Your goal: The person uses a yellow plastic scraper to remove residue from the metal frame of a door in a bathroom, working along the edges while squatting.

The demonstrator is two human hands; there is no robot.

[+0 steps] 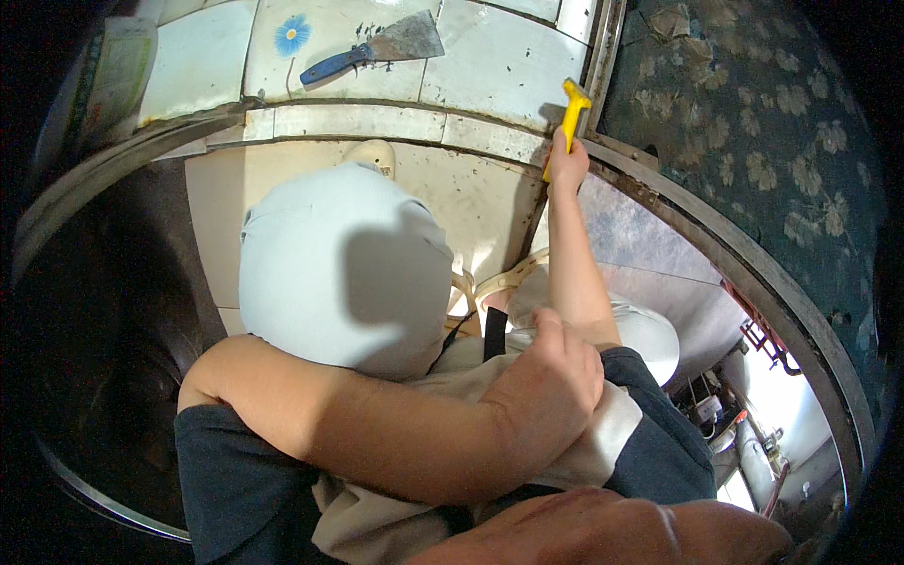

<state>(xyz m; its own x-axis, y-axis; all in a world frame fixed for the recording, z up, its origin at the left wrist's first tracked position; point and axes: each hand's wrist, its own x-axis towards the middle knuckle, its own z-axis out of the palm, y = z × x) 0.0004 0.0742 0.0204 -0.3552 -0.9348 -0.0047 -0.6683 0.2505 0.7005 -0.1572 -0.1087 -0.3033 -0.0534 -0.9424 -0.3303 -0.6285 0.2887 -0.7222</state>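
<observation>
My right hand (pixel 568 168) reaches forward and grips the handle of a yellow scraper (pixel 573 116). The scraper's T-shaped head points away from me, over the corner where the white tiles (pixel 505 67) meet a dark metal strip (pixel 602 63). Across my body lies my left forearm, and my left hand (pixel 561 360) rests against my right arm near the elbow. Its palm is hidden and its fingers lie close together. Ahead, on the tiles, is a putty knife (pixel 374 48) with a blue handle and a worn metal blade, lying out of both hands.
A dark floral-patterned surface (pixel 766 134) is on the right, bordered by a metal edge (pixel 763 282). My pale-trousered knee (pixel 296 268) covers part of the floor tiles. Beige clogs (pixel 519 275) show below. A dark panel (pixel 106 311) stands at left; pipes and clutter (pixel 756 452) at lower right.
</observation>
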